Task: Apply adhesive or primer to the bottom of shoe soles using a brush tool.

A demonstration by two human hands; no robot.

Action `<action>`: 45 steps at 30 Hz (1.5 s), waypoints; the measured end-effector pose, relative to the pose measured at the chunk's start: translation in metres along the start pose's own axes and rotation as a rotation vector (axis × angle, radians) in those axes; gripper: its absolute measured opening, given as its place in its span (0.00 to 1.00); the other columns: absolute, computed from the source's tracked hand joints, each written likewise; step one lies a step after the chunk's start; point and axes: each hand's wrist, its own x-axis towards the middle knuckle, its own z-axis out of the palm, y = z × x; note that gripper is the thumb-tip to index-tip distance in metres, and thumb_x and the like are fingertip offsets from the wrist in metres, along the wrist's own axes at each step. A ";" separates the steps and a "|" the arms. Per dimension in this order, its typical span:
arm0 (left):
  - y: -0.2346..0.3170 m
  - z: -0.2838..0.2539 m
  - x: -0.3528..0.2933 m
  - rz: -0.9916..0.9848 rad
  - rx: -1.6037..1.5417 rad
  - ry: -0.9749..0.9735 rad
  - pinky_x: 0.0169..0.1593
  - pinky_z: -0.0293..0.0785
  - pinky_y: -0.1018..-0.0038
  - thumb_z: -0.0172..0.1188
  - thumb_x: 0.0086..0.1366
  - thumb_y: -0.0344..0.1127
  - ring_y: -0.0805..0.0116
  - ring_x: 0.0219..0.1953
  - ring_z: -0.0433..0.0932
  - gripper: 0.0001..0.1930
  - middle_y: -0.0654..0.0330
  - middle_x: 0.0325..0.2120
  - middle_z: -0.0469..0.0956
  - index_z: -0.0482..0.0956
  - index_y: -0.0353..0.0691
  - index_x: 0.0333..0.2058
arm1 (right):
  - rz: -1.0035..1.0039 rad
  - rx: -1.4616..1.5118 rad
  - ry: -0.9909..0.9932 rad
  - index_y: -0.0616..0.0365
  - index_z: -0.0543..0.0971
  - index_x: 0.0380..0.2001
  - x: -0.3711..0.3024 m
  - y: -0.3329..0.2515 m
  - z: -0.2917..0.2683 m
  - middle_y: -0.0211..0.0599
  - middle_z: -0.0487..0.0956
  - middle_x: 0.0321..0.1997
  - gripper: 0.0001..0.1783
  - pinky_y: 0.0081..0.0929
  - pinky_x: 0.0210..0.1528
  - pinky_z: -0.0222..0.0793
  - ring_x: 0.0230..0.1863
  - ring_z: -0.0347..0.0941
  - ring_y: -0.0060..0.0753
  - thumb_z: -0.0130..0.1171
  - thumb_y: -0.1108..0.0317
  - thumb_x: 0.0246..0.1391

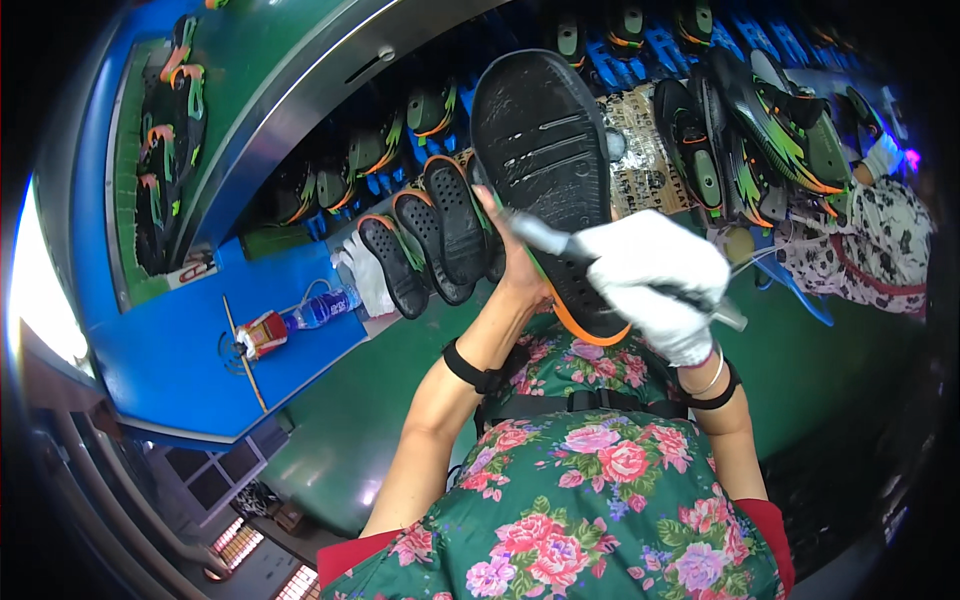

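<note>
My bare left hand (517,252) grips a large black insole (540,130) by its left edge, holding it up in front of me. Wet, shiny streaks cross the insole's front and middle. Small holes dot its heel, which has an orange rim. In a white glove, my right hand (655,280) is closed around a brush (540,232). The brush's pale, blurred tip points left across the insole's lower half; whether it touches the surface I cannot tell. Several similar black insoles (455,220) with holes and orange rims stand in a row left of my left hand.
Black and green shoes (765,120) crowd the right, with more on blue racks behind. On the blue table (190,375) at left lie a bottle (325,308), a red packet (262,335) and a thin stick (245,360). A co-worker's spotted sleeve (885,225) shows far right. A metal-edged machine (330,90) stands upper left.
</note>
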 end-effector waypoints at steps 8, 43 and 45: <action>0.002 0.001 0.004 -0.127 -0.160 -0.194 0.65 0.72 0.54 0.29 0.53 0.91 0.54 0.61 0.74 0.63 0.51 0.63 0.71 0.62 0.40 0.69 | -0.178 -0.318 -0.129 0.57 0.87 0.37 -0.006 -0.015 0.003 0.44 0.87 0.42 0.14 0.35 0.47 0.79 0.41 0.84 0.47 0.69 0.81 0.45; 0.049 0.027 0.033 0.072 -0.221 -0.578 0.58 0.73 0.61 0.52 0.39 0.91 0.59 0.46 0.79 0.62 0.52 0.41 0.77 0.75 0.29 0.48 | -0.141 -0.133 0.039 0.54 0.88 0.40 -0.024 0.006 0.004 0.38 0.87 0.45 0.12 0.34 0.46 0.79 0.43 0.84 0.42 0.71 0.75 0.49; 0.051 0.028 0.033 0.100 -0.229 -0.556 0.59 0.73 0.61 0.51 0.39 0.91 0.59 0.46 0.79 0.63 0.53 0.41 0.77 0.75 0.29 0.49 | -0.238 -0.303 -0.029 0.53 0.88 0.40 -0.029 0.005 0.010 0.37 0.87 0.46 0.13 0.34 0.46 0.80 0.44 0.84 0.39 0.72 0.74 0.48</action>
